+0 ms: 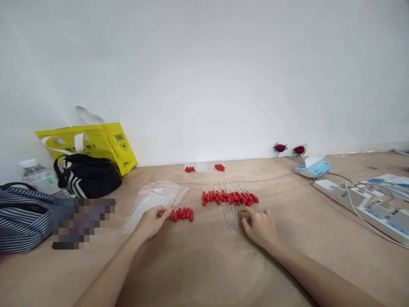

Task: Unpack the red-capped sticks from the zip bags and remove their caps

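Red-bulbed droppers (230,197) sit in a row mid-table in the head view — too overlapped for me to count, sorry. Just nearer is a bunch of thin, straight, see-through tubes (230,218), several at least, with the right hand (259,226) beside them, thumb and index curled close; can't tell if they're pinching one. The left hand (155,219) has its fingertips together at the end of a cluster of loose red bulbs (182,214), six or so, smooth and rounded — can't tell if it's gripping any. Around them: crinkly clear plastic bags (159,194), two ruffled dark red roses (299,149), one boxy yellow bag (110,147).
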The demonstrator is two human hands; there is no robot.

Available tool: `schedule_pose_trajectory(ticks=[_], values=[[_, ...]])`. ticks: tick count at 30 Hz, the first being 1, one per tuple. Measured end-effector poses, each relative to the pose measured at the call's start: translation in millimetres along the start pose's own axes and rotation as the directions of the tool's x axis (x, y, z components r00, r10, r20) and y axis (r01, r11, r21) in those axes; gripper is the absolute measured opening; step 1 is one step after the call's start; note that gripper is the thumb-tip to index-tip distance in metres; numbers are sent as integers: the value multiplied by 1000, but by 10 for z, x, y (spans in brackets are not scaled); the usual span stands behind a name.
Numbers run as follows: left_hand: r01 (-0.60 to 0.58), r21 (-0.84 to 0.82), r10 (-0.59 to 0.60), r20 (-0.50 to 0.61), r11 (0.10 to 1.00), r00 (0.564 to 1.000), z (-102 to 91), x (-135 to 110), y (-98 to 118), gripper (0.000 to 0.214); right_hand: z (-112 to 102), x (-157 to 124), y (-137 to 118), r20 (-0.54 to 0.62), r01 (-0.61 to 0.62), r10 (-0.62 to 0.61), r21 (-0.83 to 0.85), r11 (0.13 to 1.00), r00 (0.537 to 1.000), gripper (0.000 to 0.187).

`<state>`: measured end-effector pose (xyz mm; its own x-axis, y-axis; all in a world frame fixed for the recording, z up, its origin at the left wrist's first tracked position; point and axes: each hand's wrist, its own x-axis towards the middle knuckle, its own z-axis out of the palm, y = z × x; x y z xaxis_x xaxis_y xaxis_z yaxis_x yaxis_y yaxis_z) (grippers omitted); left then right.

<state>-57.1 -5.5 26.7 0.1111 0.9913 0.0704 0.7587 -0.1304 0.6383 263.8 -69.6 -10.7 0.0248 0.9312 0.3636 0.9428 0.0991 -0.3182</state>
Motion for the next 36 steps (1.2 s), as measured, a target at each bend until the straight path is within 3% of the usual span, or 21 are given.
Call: schedule_pose_trajectory(ticks=[10,16,20,22,25,27,32,36], values=[[-3,-123,5,21,992,1000,40,-4,69,25,103,95,-87,40,-26,28,-68,997,999,28],[-28,-4,28,-1,1000,1000,10,-31,115,28,115,124,-97,19,-13,14,-25,1000,1000,27],[-57,194,92,-177,979,980,30,-59,255,25,72,123,-59,40,-31,29,51,998,999,24],[-139,256,195,-209,957,958,109,-66,396,22,40,124,-29,53,-50,44,103,993,998,25],[-339,281,376,-87,898,923,341,-49,681,22,-9,128,30,54,-68,60,162,984,997,26],[-405,284,425,-10,869,905,542,-8,902,20,-38,129,73,51,-81,73,176,981,996,25],[-332,374,339,49,866,939,963,182,1370,29,-95,123,154,54,-107,98,199,974,994,20],[-269,385,277,38,883,960,1104,307,1487,37,-101,115,168,26,-84,80,217,973,996,18]])
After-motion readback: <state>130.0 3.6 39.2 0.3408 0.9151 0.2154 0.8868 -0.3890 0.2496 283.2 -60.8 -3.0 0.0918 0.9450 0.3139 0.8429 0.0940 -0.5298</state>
